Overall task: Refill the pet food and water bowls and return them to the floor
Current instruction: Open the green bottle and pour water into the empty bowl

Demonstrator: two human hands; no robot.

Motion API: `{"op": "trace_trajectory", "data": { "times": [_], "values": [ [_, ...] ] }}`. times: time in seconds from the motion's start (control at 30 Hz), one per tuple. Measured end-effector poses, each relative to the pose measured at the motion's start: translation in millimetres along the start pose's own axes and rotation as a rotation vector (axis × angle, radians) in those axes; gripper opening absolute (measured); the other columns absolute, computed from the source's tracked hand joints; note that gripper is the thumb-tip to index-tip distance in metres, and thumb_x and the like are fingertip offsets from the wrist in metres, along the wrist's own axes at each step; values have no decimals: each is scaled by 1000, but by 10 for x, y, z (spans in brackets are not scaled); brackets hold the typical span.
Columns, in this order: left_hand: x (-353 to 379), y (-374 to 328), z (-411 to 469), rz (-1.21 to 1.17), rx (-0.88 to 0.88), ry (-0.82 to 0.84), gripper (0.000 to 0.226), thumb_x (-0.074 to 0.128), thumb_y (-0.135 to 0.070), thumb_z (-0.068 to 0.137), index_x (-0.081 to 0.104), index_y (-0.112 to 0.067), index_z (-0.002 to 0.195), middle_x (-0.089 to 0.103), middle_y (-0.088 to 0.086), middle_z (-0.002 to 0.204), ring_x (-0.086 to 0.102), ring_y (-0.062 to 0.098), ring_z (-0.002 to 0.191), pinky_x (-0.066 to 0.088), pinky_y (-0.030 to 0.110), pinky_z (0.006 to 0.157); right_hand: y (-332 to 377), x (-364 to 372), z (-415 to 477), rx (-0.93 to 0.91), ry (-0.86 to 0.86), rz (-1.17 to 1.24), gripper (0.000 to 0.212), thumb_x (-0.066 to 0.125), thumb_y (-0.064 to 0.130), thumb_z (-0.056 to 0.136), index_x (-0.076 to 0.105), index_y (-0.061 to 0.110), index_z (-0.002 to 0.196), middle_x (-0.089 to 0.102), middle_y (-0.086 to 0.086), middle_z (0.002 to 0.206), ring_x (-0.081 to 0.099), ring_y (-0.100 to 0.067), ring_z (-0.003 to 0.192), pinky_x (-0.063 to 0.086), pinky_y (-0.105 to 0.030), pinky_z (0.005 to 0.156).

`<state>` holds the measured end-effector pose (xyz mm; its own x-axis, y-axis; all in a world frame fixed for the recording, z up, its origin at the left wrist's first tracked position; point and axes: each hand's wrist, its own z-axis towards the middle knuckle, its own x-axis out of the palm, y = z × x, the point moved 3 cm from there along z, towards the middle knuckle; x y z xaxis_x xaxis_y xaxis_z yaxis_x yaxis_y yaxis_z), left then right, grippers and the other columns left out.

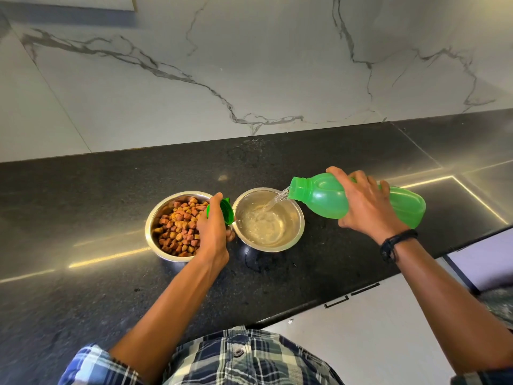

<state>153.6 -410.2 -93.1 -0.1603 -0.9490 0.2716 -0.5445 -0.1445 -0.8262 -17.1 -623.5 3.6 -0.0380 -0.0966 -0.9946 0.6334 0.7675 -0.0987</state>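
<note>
Two steel bowls stand side by side on the black counter (83, 207). The left bowl (155, 218) holds brown and orange kibble. The right bowl (294, 218) holds water, and a stream falls into it from a green plastic bottle (319, 198). My right hand (366, 207) grips that bottle, tipped with its mouth over the bowl's right rim. My left hand (213, 226) rests between the bowls, over the kibble bowl's right edge, and holds the green bottle cap (226, 211).
A marble wall rises behind the counter. The counter's front edge runs diagonally at lower right, with white cabinet fronts and dark handles (349, 297) below it. A wet patch (258, 259) lies in front of the water bowl.
</note>
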Motion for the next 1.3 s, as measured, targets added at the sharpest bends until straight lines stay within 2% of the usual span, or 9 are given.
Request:
{"op": "trace_trajectory", "data": {
  "times": [0.47,0.93,1.03,1.2,1.3],
  "values": [
    [-10,15,7,3,-29,-6,27,59,-47,89,55,-21,93,60,4,81,48,4,42,39,18,36,-12,-19,7,-6,-3,-8,120,92,20,56,18,36,149,49,-12,124,51,-34,118,34,-68,103],
    [-2,28,25,-25,-22,-18,31,58,-51,89,59,-20,88,59,2,70,46,2,35,38,18,35,-30,-29,1,13,9,-2,120,92,20,57,18,36,150,47,-11,126,48,-34,122,31,-68,106],
    [-11,36,29,-27,-24,-19,37,54,-53,91,60,-16,98,58,2,72,47,3,39,38,18,36,-39,-27,5,14,6,-8,120,92,20,58,17,36,150,48,-12,127,48,-34,122,31,-68,106],
    [-21,52,45,-26,-58,-44,58,51,-55,92,53,-8,126,60,8,93,50,9,56,41,21,46,-49,-39,9,18,3,-22,121,92,21,57,17,37,150,48,-11,125,49,-34,120,32,-68,105],
    [-15,46,43,-36,-55,-39,53,48,-54,93,59,-9,119,60,5,81,49,8,48,39,19,39,-50,-41,9,20,-2,-31,122,92,20,55,18,37,150,48,-11,123,50,-34,117,32,-68,104]
  ]
}}
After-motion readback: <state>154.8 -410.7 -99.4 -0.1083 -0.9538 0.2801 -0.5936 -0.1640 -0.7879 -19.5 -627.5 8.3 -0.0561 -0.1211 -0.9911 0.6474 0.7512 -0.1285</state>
